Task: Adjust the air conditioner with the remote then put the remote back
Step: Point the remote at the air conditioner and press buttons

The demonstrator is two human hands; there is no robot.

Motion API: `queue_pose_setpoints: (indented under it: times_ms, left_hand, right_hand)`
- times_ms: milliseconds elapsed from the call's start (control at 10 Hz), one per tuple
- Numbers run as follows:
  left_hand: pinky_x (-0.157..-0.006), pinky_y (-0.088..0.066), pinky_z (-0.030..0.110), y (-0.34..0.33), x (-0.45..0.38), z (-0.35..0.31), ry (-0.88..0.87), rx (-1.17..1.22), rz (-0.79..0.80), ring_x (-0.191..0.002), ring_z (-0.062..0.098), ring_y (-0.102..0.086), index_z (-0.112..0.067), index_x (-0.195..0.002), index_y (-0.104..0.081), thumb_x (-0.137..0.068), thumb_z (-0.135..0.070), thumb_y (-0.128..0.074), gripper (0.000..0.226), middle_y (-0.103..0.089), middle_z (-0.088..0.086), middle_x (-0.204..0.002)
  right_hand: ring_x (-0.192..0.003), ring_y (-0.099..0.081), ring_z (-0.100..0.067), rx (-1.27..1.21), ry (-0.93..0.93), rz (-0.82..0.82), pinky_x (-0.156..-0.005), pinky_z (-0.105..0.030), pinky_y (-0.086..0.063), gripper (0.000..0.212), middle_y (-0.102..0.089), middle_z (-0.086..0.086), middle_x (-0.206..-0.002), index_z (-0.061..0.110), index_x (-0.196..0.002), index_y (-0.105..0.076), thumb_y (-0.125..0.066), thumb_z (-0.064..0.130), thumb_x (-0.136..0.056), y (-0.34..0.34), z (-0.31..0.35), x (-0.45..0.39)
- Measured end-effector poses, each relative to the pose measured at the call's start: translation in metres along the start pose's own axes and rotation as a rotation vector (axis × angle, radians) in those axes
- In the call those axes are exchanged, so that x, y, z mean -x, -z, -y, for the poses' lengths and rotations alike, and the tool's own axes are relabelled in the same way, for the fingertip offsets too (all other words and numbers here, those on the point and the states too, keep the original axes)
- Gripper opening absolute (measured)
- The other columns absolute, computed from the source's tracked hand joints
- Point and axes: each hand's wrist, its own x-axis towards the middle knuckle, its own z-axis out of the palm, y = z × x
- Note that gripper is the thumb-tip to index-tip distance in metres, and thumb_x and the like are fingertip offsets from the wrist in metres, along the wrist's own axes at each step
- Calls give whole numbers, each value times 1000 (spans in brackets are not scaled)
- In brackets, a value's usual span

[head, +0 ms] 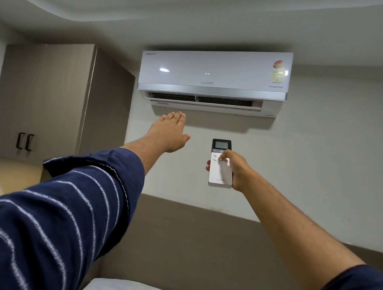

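Head view: right hand (236, 170) grips Lloyd remote (221, 164) at frame centre, thumb on buttons. Left hand (169, 132) flat, fingers (177, 117) pressed together, reaching under Lloyd air conditioner (214, 76).

Head camera tilted upward, facing wall-mounted air conditioner (214, 76).

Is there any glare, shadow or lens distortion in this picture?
Head view: bright glare spots sit on the glossy white wall air conditioner, a soft shadow falls on the wall beneath it, the ceiling edge bends from the wide lens, and the navy striped sleeve looks stretched and slightly soft.
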Motion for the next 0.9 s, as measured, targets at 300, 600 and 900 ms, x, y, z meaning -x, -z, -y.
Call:
queue_pose_setpoints:
  times_ms: [300, 600, 900]
  left_hand:
    - [-123, -8, 40, -1, -1, 1, 4, 4, 7, -152, 25, -4, -6, -155, -1, -101, -42, -25, 69, -1, 10, -164]
    - [-123, -8, 40, -3, -1, -3, -5, 1, 9, -152, 25, -4, -5, -155, -1, -101, -41, -25, 69, -2, 10, -164]
    - [-123, -9, 40, -6, -6, -7, -10, 3, 8, -152, 25, -4, -6, -155, -2, -101, -42, -26, 69, -1, 10, -165]
  right_hand:
    - [-54, -71, -20, 43, 11, -19, -58, -27, -53, 19, -71, -11, -76, 12, -92, -56, -41, 11, -81, -1, 1, 1]
    - [-55, -71, -21, 24, 19, -41, -60, -28, -53, 18, -72, -9, -69, 13, -88, -57, -41, 12, -80, 1, 0, -2]
    - [-61, -70, -23, 21, 0, -31, -61, -29, -53, 19, -72, -11, -77, 11, -95, -56, -43, 17, -83, 5, 4, -6]
